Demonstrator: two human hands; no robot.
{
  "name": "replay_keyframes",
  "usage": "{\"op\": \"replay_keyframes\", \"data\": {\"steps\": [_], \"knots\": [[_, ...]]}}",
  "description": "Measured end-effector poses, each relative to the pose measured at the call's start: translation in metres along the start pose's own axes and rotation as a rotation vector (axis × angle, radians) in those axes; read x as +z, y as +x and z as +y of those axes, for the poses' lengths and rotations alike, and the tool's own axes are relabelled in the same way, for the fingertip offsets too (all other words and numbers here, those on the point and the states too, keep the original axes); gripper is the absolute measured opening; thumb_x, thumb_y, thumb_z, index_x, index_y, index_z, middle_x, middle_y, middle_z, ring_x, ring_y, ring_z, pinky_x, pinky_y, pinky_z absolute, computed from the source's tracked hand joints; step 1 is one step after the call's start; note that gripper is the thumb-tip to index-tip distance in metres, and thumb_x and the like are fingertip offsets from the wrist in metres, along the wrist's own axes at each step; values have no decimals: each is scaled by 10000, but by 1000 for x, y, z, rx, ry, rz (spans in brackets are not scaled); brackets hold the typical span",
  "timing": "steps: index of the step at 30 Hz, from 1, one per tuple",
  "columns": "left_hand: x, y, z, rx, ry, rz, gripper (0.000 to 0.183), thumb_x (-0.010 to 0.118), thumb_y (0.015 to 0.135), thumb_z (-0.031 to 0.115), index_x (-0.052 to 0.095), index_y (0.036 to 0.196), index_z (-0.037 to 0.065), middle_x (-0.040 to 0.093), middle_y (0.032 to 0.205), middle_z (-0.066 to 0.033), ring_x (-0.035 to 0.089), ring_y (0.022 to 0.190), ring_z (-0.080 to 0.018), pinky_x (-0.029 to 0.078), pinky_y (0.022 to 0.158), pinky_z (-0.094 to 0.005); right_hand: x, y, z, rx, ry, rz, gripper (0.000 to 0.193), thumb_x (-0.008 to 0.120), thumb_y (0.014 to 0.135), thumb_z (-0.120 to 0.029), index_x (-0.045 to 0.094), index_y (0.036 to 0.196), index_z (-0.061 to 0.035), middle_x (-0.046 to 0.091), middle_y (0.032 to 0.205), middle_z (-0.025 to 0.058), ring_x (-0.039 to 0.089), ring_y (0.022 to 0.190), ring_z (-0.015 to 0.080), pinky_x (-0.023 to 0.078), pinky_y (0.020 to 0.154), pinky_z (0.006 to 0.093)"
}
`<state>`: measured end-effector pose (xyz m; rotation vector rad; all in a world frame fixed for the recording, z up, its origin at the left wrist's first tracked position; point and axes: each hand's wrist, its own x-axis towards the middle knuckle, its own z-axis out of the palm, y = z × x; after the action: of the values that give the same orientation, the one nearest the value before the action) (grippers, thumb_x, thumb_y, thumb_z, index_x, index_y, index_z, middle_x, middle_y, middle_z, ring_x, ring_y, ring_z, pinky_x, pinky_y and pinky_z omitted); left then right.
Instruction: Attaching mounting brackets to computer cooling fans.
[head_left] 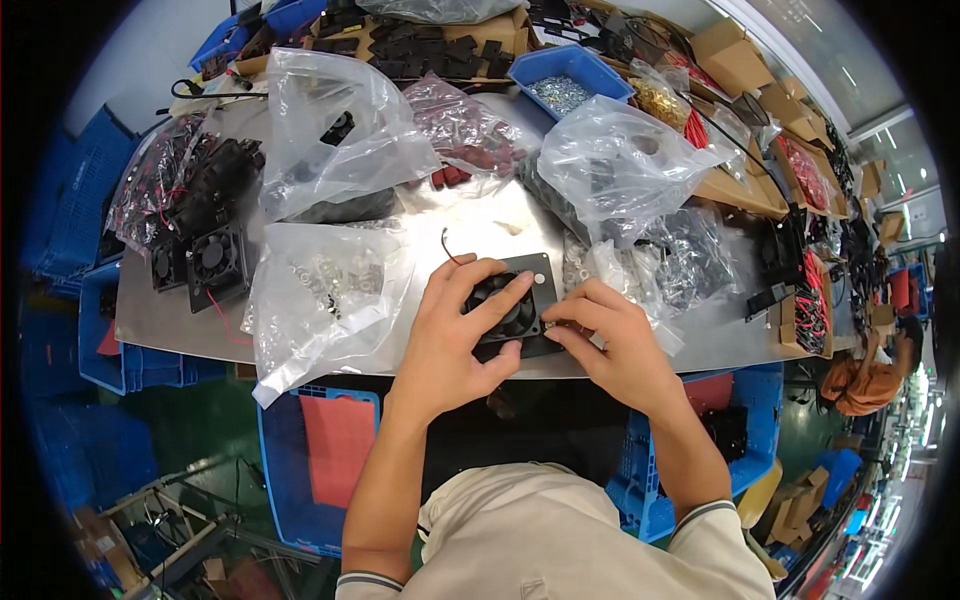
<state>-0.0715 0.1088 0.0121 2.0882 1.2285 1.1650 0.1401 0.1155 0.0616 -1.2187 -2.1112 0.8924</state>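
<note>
A black cooling fan (516, 322) lies on a dark square plate (541, 268) near the table's front edge. My left hand (462, 325) rests over the fan with its fingers spread across it, pressing it from the left. At the plate's right edge, the fingertips of my right hand (607, 337) are pinched together; whatever small piece they hold is too small to make out. A thin black wire (446, 243) sticks up behind my left hand. A small white round spot shows on the plate's upper right.
Clear plastic bags of small parts (325, 290) lie left of my hands, with more bags (625, 165) at the right. Finished-looking black fans (217, 255) stand far left. A blue bin (570, 82) of metal screws sits behind. Blue crates (318, 470) stand below the table edge.
</note>
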Motion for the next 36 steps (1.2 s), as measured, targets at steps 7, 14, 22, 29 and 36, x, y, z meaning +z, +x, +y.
{"op": "replay_keyframes", "data": {"steps": [7, 14, 22, 29, 36], "knots": [[0, 1, 0, 6, -16, -10, 648, 712, 621, 98, 665, 1267, 105, 561, 1253, -147, 503, 1194, -371, 436, 1018, -445, 4, -3, 3, 45, -8, 9, 209, 759, 816, -28, 651, 994, -12, 577, 874, 90, 604, 744, 208, 494, 655, 307], [0, 1, 1, 0, -18, -12, 649, 715, 618, 99, 664, 1265, 96, 565, 1252, -153, 502, 1192, -379, 426, 1026, -455, -1, -7, -7, 111, 80, 16, 311, 775, 808, -40, 665, 1099, -32, 546, 894, 53, 554, 711, 147, 467, 655, 268], [1, 2, 3, -5, -8, -19, 634, 713, 620, 90, 670, 1253, 83, 563, 1244, -151, 506, 1194, -370, 418, 1033, -447, 2, -23, 11, 169, 249, 80, 451, 733, 828, -4, 646, 1265, -74, 524, 939, 13, 494, 753, 85, 408, 637, 226], [1, 3, 0, 11, 7, -6, 606, 723, 647, 131, 667, 1251, 131, 555, 1232, -133, 499, 1172, -393, 451, 990, -470, 7, -24, 7, 194, 279, 12, 458, 705, 844, 4, 649, 1288, -93, 501, 964, 5, 489, 766, 78, 412, 653, 214], [0, 2, 6, -6, 35, -26, 634, 713, 626, 76, 666, 1258, 77, 541, 1276, -151, 533, 1174, -346, 433, 1016, -419, 9, -32, 9, 175, 352, 12, 447, 703, 846, 5, 657, 1277, -102, 504, 993, 9, 499, 769, 76, 425, 655, 217]]}}
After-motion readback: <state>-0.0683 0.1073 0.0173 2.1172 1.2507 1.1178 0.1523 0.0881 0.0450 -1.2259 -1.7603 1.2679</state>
